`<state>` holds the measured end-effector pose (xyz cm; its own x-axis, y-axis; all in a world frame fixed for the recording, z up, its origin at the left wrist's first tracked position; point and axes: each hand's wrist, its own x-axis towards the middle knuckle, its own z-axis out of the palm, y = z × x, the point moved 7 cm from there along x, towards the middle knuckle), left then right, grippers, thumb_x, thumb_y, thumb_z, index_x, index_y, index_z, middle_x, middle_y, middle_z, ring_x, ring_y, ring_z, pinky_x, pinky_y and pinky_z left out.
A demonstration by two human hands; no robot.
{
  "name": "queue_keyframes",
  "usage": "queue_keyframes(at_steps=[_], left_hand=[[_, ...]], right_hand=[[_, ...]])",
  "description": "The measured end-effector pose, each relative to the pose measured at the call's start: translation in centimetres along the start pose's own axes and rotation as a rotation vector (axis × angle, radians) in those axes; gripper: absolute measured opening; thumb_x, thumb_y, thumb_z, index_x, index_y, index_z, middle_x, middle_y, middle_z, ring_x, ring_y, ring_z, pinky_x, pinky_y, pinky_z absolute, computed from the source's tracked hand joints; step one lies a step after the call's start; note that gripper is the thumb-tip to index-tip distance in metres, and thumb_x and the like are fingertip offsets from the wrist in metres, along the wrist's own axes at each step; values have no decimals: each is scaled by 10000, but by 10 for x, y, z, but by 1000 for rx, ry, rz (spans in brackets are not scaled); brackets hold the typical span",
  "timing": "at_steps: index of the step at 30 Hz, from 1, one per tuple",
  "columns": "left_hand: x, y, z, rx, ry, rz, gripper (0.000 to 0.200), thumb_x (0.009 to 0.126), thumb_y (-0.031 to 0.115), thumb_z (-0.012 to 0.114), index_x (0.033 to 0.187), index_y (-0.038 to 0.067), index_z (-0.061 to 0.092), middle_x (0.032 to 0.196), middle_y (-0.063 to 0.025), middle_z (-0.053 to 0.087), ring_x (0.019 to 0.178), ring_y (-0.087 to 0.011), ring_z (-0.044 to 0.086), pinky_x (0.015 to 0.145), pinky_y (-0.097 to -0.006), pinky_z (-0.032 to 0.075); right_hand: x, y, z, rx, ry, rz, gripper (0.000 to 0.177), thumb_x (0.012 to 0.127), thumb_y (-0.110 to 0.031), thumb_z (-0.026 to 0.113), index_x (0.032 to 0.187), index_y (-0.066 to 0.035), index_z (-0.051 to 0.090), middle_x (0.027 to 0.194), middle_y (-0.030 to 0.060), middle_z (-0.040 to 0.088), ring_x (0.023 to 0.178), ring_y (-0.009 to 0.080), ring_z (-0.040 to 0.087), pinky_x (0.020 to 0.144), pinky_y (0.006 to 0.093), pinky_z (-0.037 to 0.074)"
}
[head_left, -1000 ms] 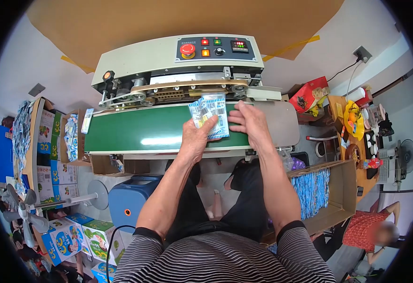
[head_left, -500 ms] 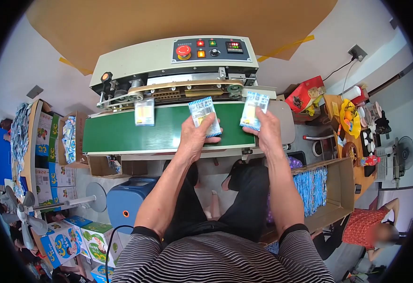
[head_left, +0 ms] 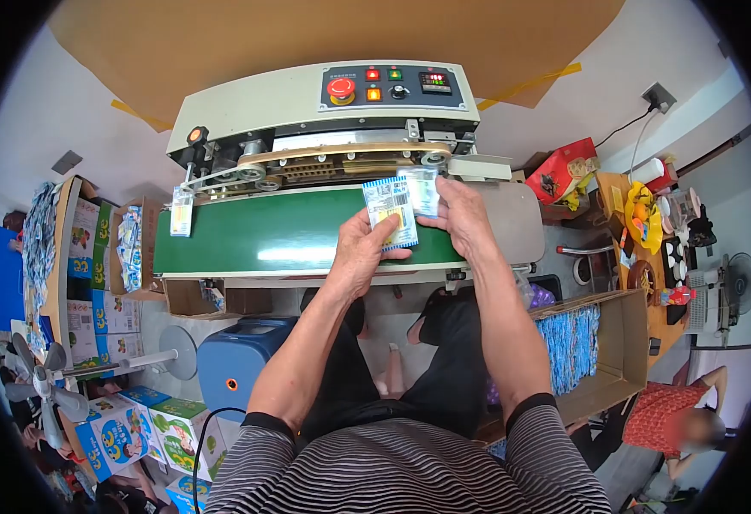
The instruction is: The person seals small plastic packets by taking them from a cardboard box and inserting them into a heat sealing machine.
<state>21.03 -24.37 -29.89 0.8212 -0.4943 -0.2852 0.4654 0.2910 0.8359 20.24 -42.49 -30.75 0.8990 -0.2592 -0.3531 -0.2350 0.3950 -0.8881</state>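
My left hand [head_left: 365,248] pinches a small blue-and-white printed packet [head_left: 387,201] over the green conveyor belt [head_left: 281,236], thumb on its front. Close by on the right, my right hand [head_left: 465,218] grips a clear-and-white packet [head_left: 424,190], its left edge partly behind the first packet. Both packets are just below the rollers of a band sealing machine [head_left: 247,107]. At the belt's left end another small packet [head_left: 182,212] hangs upright by the machine's edge.
An open carton [head_left: 624,343] with many blue packets stands at my right. Printed boxes [head_left: 114,437] and a fan [head_left: 50,390] are at the left, near a blue stool [head_left: 242,360]. A person in a red top [head_left: 662,415] is at the lower right.
The packet on the belt has travelled left to the end. My right hand has moved left, bringing its packet beside and partly behind the one in my left hand.
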Motion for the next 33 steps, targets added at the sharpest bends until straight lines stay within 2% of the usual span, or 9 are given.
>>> queue_keyframes(at_steps=[4, 7, 12, 15, 16, 19, 28, 33], left_hand=[[-1, -4, 0, -16, -25, 1, 273, 1020, 143, 635, 1250, -4, 635, 1134, -101, 720, 932, -168, 723, 753, -310, 659], [-3, -7, 7, -5, -66, -14, 281, 1014, 135, 645, 1250, -16, 630, 1145, -112, 720, 947, -175, 729, 789, -314, 656], [-4, -18, 26, 75, -196, -92, 311, 1006, 128, 661, 1264, -38, 610, 1161, -140, 717, 957, -194, 737, 843, -317, 643], [-10, -14, 24, 98, -192, -127, 328, 1005, 136, 669, 1271, -44, 601, 1167, -149, 715, 962, -201, 737, 848, -318, 639], [-13, -11, 23, 97, -164, -140, 336, 1005, 142, 672, 1274, -44, 598, 1169, -152, 715, 967, -203, 737, 844, -319, 639], [-15, -10, 18, 90, -140, -142, 349, 1006, 158, 678, 1278, -44, 595, 1173, -156, 713, 974, -207, 735, 836, -320, 638], [-23, -4, 9, 53, -160, -81, 355, 1017, 188, 674, 1283, -34, 598, 1180, -158, 709, 974, -201, 727, 843, -323, 631], [-32, -9, 8, 54, -186, -84, 349, 1029, 187, 657, 1296, -30, 598, 1190, -155, 706, 987, -200, 721, 857, -324, 622]], right_hand=[[-26, 3, 7, -32, 64, 8, 373, 1065, -286, 576, 1258, 29, 628, 1181, 142, 708, 1077, 235, 708, 857, 389, 621], [-57, 0, 28, 13, -131, 84, 370, 1059, -290, 588, 1238, 30, 636, 1194, 144, 702, 1135, 240, 683, 908, 405, 598], [-57, 14, 16, -128, -198, -105, 356, 1058, -249, 586, 1259, 41, 632, 1080, 134, 720, 1025, 230, 715, 828, 387, 616], [-55, 0, -11, 26, 67, -107, 340, 1050, -272, 605, 1215, 23, 649, 1110, 126, 726, 956, 203, 731, 772, 363, 628], [-52, -3, -15, 25, 66, -106, 340, 1050, -272, 605, 1215, 23, 649, 1110, 126, 726, 956, 203, 731, 772, 363, 628], [-40, -17, -40, -29, 238, -185, 309, 1050, -240, 607, 1198, 28, 650, 1059, 120, 735, 863, 192, 740, 711, 348, 630], [-18, -8, -43, -23, 235, -193, 272, 1050, -189, 600, 1186, 44, 638, 1043, 119, 734, 860, 189, 738, 717, 341, 630], [-24, -8, -49, 29, 318, -241, 283, 1055, -202, 593, 1190, 43, 633, 1039, 120, 729, 869, 190, 731, 736, 349, 623]])
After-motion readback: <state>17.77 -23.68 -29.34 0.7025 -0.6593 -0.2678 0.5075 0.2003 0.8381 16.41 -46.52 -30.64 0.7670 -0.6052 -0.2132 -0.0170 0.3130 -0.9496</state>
